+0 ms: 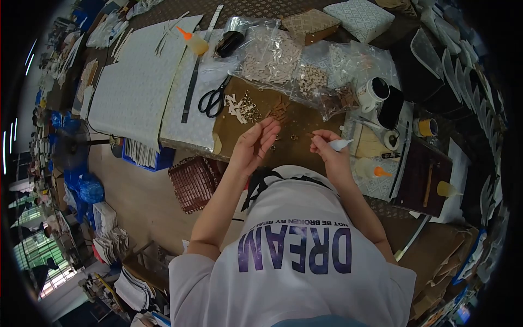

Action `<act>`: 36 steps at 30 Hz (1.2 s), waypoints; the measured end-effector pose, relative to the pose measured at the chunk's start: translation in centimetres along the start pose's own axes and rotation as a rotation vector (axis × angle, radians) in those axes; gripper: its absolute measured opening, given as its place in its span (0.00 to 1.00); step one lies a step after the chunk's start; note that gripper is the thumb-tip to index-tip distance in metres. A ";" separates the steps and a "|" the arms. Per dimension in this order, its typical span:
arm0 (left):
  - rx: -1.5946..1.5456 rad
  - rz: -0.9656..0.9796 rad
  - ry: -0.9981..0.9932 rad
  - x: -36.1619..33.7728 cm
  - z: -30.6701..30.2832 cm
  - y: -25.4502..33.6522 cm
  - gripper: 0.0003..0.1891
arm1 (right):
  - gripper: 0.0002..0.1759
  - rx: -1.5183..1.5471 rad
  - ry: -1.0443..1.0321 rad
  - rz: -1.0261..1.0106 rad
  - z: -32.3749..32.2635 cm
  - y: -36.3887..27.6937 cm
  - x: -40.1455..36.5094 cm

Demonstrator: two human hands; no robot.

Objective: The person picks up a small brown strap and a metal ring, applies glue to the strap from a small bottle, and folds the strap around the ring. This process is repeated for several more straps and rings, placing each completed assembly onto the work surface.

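Observation:
My left hand point(255, 143) is palm up over the brown work surface, its fingers stretched out and slightly curled. Its fingertips are beside a pile of small brown leather strips point(279, 111). In my right hand point(333, 158) is a small glue bottle with a pale nozzle point(342, 144) that sticks out past the thumb. Thumb and forefinger are pinched together at what looks like a small brown strip, too small to be sure. Between the hands lies a small metal ring point(294, 137). White strips point(236, 108) and a heap of metal rings point(249, 111) lie beyond my left hand.
Black scissors point(212, 102) and a metal ruler point(192, 87) lie to the left, near an orange-tipped bottle point(194, 42). Plastic bags of small pieces point(272, 57) line the back. A white mug point(373, 92), a tape roll point(390, 140) and another orange-tipped bottle point(370, 169) stand right.

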State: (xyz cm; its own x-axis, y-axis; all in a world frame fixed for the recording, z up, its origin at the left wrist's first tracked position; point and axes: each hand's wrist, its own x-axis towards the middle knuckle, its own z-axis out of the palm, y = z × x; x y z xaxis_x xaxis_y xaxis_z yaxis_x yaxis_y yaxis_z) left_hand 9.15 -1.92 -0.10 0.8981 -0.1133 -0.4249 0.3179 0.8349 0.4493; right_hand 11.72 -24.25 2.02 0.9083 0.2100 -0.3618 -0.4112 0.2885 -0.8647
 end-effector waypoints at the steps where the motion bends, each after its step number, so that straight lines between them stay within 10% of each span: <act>1: 0.062 0.034 0.055 0.0 -0.3 -0.2 0.18 | 0.13 0.001 -0.002 -0.003 -0.2 0.2 0.1; 13: 0.744 0.248 0.273 -1.0 -0.6 -1.1 0.08 | 0.13 -0.037 -0.003 -0.004 -0.6 0.2 0.0; 19: 2.108 0.220 0.080 -2.7 -10.2 0.1 0.06 | 0.12 0.002 0.005 0.003 -0.7 0.2 0.1; 21: 2.452 0.620 0.234 -3.6 -10.5 0.7 0.11 | 0.12 0.006 0.012 0.003 -0.9 0.3 0.3; 29: 1.765 0.711 0.304 8.2 -10.5 -1.0 0.06 | 0.12 -0.045 0.003 0.001 0.1 0.1 0.3; 36: 1.962 0.531 0.301 12.1 -11.2 -0.7 0.06 | 0.12 -0.070 0.029 -0.038 -0.1 -0.4 0.1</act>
State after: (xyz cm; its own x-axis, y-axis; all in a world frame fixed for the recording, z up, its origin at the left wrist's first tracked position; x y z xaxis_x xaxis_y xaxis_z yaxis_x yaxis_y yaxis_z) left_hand 16.37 2.16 -14.30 0.9904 0.1383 0.0074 0.1140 -0.8449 0.5227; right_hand 11.99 -24.39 2.31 0.9254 0.1725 -0.3373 -0.3708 0.2298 -0.8998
